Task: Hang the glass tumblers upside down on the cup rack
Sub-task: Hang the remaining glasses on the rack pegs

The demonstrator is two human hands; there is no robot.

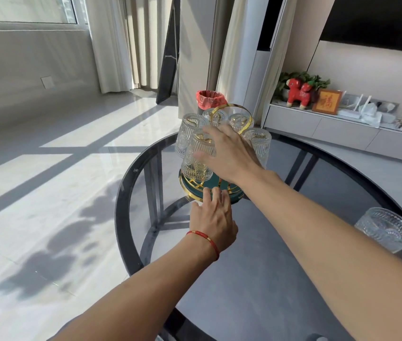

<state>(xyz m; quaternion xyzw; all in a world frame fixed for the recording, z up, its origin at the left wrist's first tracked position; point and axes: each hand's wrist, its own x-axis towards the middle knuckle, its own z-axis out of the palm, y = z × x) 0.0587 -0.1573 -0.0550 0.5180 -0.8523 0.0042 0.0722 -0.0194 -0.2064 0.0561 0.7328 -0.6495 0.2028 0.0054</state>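
Observation:
A cup rack point(219, 186) with a dark green, gold-rimmed base and a gold ring handle stands at the far side of the round glass table point(256, 279). Several ribbed glass tumblers hang upside down on it. My right hand point(229, 153) wraps around the nearest hung tumbler point(196, 158), fingers on its side. My left hand point(213, 217) rests with its fingertips on the front rim of the rack's base. One more tumbler point(386, 228) stands upright on the table at the right, apart from both hands.
The table's dark rim curves close around the rack on the left and far side. A bin with a red bag point(210, 98) stands on the floor behind the rack. A low cabinet with ornaments point(300, 93) runs along the right wall.

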